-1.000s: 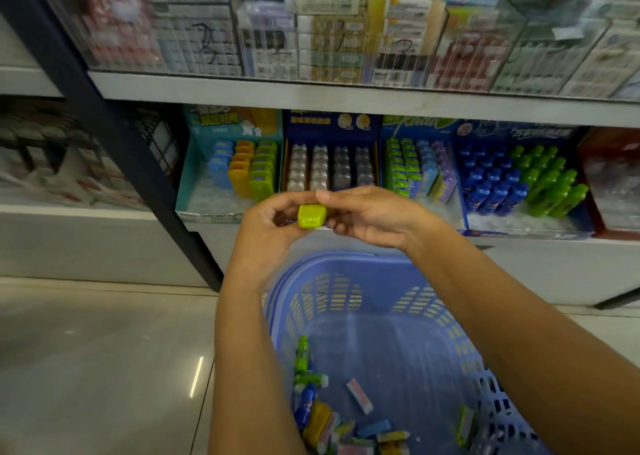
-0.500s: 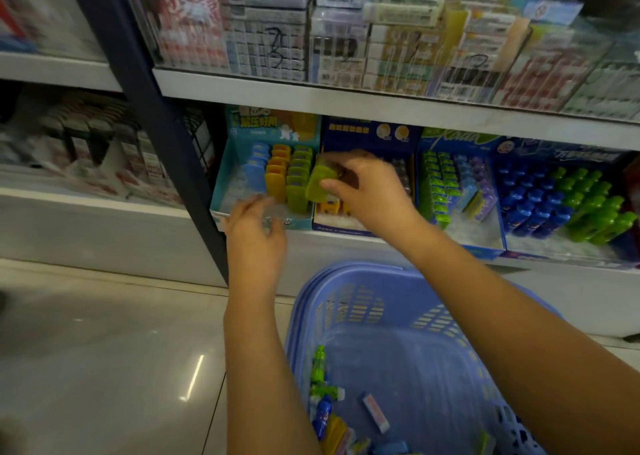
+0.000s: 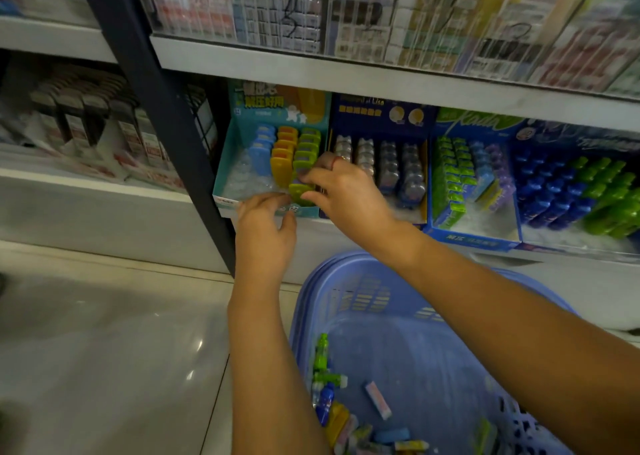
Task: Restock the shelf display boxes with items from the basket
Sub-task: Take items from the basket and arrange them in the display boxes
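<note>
Head view: one green item (image 3: 300, 193), two hands.

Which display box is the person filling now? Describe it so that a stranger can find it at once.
On the lower shelf, it is the teal box at the far left, beside the dark post. Only this box holds blue, orange and green rows; the right hand sets a green item at its front.

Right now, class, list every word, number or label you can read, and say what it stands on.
"解压好用": teal display box header.
"解压", rest blurred: blue display box front lip.
Handwritten, perhaps "35": clear panel, upper shelf.
Too blurred: navy box header, green script header, upper-shelf packets.
No text shows on the green item in the right hand.
</note>
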The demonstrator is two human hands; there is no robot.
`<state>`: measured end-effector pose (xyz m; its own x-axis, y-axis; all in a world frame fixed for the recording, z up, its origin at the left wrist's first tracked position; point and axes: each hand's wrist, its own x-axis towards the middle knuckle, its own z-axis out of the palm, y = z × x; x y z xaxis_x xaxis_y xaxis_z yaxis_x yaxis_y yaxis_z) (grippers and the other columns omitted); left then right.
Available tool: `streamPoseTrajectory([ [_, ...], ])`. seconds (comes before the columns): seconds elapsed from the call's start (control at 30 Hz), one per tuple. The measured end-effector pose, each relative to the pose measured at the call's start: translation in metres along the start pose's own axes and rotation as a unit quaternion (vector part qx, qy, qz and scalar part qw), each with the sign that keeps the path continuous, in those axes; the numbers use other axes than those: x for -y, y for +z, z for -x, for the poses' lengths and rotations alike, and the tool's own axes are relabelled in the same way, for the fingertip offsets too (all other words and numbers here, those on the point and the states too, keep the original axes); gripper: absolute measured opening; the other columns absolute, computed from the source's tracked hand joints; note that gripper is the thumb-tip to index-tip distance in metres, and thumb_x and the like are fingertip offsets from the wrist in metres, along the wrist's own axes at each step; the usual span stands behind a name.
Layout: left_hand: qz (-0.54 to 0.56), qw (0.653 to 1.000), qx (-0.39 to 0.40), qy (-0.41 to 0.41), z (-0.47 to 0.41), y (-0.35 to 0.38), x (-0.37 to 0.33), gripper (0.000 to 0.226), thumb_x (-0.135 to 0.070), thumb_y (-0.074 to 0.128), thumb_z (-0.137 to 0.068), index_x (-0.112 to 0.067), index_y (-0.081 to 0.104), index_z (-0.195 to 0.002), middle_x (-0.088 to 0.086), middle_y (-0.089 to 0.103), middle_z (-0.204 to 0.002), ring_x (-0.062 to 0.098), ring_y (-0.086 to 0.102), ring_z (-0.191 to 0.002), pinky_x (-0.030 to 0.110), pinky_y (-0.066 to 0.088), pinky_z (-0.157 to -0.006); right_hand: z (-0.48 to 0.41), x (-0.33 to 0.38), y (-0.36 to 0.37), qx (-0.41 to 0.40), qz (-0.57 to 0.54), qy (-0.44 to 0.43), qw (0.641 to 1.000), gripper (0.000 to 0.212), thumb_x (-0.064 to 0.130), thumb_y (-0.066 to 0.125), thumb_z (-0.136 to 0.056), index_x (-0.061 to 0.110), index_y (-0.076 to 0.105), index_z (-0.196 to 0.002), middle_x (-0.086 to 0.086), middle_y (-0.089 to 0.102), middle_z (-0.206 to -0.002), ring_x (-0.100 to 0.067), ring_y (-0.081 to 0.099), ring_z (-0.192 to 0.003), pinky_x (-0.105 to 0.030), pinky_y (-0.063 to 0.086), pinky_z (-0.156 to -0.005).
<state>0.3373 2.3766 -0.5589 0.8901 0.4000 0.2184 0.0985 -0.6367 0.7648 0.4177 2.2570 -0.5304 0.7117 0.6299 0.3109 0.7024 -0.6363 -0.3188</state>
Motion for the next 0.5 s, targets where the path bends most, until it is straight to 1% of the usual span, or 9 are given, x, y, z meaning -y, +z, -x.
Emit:
streamPoseTrajectory([
  [0.07,0.009,1.000,-0.004,-0.008,0.000,-0.001,0.000,0.028,-0.007,0.057,-0.091,-0.006,0.064,-0.118,0.010,0.059,-0.123,0.023,0.048,-0.120,0.015,0.030,-0.096,0.000,-0.001,0.000,0.031,0.064,-0.022,0.997,0.032,0.022,0.052,-0.096,0.003,0.061,-0.119,-0.014,0.053,-0.121,-0.031,0.058,-0.100,-0.043,0.048,-0.083],
  [0.17,0.018,1.000,-0.011,-0.012,0.000,-0.005,-0.005,0.027,-0.011,0.055,-0.093,-0.006,0.065,-0.118,0.010,0.061,-0.123,0.020,0.052,-0.116,0.009,0.030,-0.091,0.002,0.000,-0.004,0.052,0.116,-0.037,0.991,0.035,0.023,0.040,-0.101,0.006,0.050,-0.130,-0.014,0.048,-0.122,-0.031,0.053,-0.102,-0.043,0.049,-0.081],
  [0.23,0.016,0.999,-0.031,-0.010,0.002,-0.012,-0.014,0.026,-0.017,0.054,-0.095,-0.007,0.066,-0.116,0.010,0.065,-0.117,0.018,0.057,-0.109,0.012,0.035,-0.086,-0.001,0.006,-0.009,0.061,0.145,-0.042,0.987,0.035,0.021,0.033,-0.103,0.007,0.047,-0.132,-0.013,0.047,-0.125,-0.028,0.051,-0.108,-0.040,0.046,-0.085],
  [0.3,0.026,0.999,-0.032,-0.008,0.005,-0.020,-0.026,0.024,-0.020,0.053,-0.095,-0.005,0.070,-0.104,0.012,0.070,-0.100,0.020,0.062,-0.092,0.022,0.044,-0.079,0.002,0.009,-0.013,0.066,0.120,-0.035,0.990,0.034,0.019,0.037,-0.102,0.007,0.048,-0.132,-0.016,0.044,-0.129,-0.028,0.049,-0.111,-0.038,0.043,-0.087],
  [0.33,0.049,0.999,-0.007,-0.019,0.006,-0.023,-0.032,0.024,-0.020,0.053,-0.095,-0.004,0.071,-0.095,0.012,0.071,-0.088,0.022,0.065,-0.082,0.028,0.049,-0.075,0.009,0.008,-0.017,0.068,0.083,-0.017,0.994,0.036,0.019,0.042,-0.100,0.008,0.047,-0.133,-0.017,0.043,-0.130,-0.029,0.050,-0.111,-0.039,0.043,-0.087],
  [0.37,0.082,0.995,0.036,-0.042,0.007,-0.024,-0.038,0.025,-0.019,0.053,-0.095,-0.004,0.071,-0.087,0.009,0.070,-0.078,0.021,0.067,-0.073,0.030,0.053,-0.070,0.020,0.006,-0.019,0.061,0.046,-0.004,0.997,0.039,0.019,0.049,-0.096,0.009,0.047,-0.135,-0.017,0.044,-0.130,-0.031,0.052,-0.108,-0.040,0.044,-0.086],
  [0.4,0.109,0.987,0.093,-0.075,0.009,-0.022,-0.043,0.025,-0.017,0.054,-0.095,-0.006,0.070,-0.081,0.005,0.069,-0.072,0.016,0.067,-0.064,0.029,0.056,-0.065,0.035,0.002,-0.020,0.052,0.012,0.007,0.999,0.041,0.019,0.055,-0.093,0.009,0.049,-0.133,-0.016,0.047,-0.127,-0.032,0.054,-0.105,-0.039,0.044,-0.084],
  [0.43,0.113,0.976,0.155,-0.107,0.012,-0.017,-0.047,0.024,-0.014,0.055,-0.094,-0.008,0.069,-0.075,0.003,0.068,-0.069,0.013,0.066,-0.058,0.025,0.057,-0.061,0.053,-0.004,-0.020,0.051,-0.019,0.020,0.998,0.038,0.018,0.059,-0.090,0.008,0.054,-0.126,-0.016,0.053,-0.121,-0.032,0.056,-0.101,-0.038,0.045,-0.081],
  [0.5,0.076,0.942,0.288,-0.156,0.021,0.005,-0.052,0.024,-0.010,0.057,-0.091,-0.008,0.067,-0.070,0.010,0.066,-0.070,0.014,0.062,-0.057,0.021,0.054,-0.056,0.098,-0.022,-0.014,0.091,-0.058,0.063,0.992,0.021,0.015,0.059,-0.086,0.008,0.064,-0.104,-0.016,0.064,-0.102,-0.033,0.060,-0.094,-0.036,0.043,-0.077],
])
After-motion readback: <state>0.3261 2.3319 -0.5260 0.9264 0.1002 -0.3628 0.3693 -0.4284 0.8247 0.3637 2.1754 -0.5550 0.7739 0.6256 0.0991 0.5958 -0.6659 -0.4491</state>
